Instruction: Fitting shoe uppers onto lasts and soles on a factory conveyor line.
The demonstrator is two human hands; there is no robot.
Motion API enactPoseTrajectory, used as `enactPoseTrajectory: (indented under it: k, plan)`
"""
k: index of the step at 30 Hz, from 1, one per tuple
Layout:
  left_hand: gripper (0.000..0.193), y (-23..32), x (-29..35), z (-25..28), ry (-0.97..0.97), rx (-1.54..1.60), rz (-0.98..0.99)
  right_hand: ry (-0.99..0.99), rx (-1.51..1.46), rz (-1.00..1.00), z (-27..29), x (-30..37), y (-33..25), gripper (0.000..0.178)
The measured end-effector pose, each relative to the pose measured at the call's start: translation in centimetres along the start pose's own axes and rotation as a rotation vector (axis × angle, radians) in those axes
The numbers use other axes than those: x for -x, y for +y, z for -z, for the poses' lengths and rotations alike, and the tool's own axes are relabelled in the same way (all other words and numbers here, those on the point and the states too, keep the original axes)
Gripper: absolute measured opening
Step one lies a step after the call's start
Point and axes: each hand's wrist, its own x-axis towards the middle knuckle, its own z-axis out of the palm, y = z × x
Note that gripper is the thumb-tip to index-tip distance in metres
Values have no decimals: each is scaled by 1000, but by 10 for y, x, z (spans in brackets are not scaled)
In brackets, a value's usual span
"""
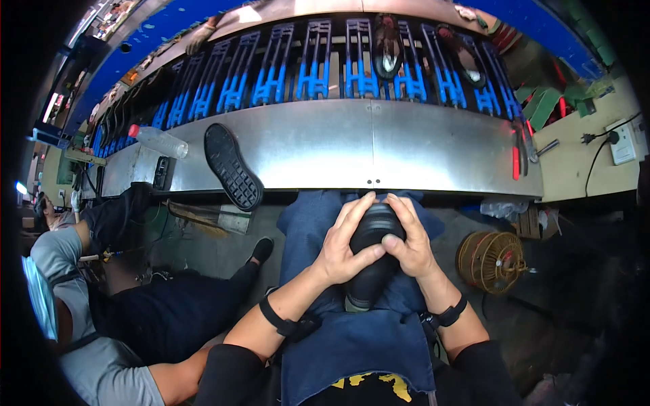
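A black shoe (366, 284) rests across my lap on the blue apron (359, 355), its toe pointing toward the metal bench. My left hand (343, 249) wraps its left side and my right hand (412, 245) its right side. Both thumbs press on top of it, close together, while the fingertips reach toward the toe; their undersides are hidden. Ahead and to the left, a loose black shoe sole (233, 166) lies tread up on the bench, its near end sticking out past the front edge.
Behind the steel bench top (305, 145) runs a row of blue racks (315, 74); shoes (388, 51) sit on some. A plastic bottle (161, 141) lies left. A red-handled tool (516, 159) lies right. A round cage (492, 262) stands below. A co-worker (68, 271) sits at left.
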Motion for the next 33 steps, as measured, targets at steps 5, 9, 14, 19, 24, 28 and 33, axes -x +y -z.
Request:
enactPoseTrajectory:
  k: [5,9,14,19,24,28,33]
  plan:
    - [81,-11,-6,-4,30,4,97,114,-24,-55,-5,-5,9,45]
    - [79,-16,5,-19,168,160,289,185,203,-100,-10,-7,8,46]
    - [61,-20,13,2,346,773,594,15,180,-281,-16,36,4,62]
    - [72,41,31,12,289,994,882,95,344,-140,49,71,-85,53]
    - [101,3,25,0,-394,-381,-174,472,310,-162,65,60,-47,48]
    - [104,-29,-4,-26,-398,-278,-181,613,201,-193,69,50,-8,55]
    - [102,-39,-88,22,-347,-219,230,466,-387,-590,114,-70,27,74]
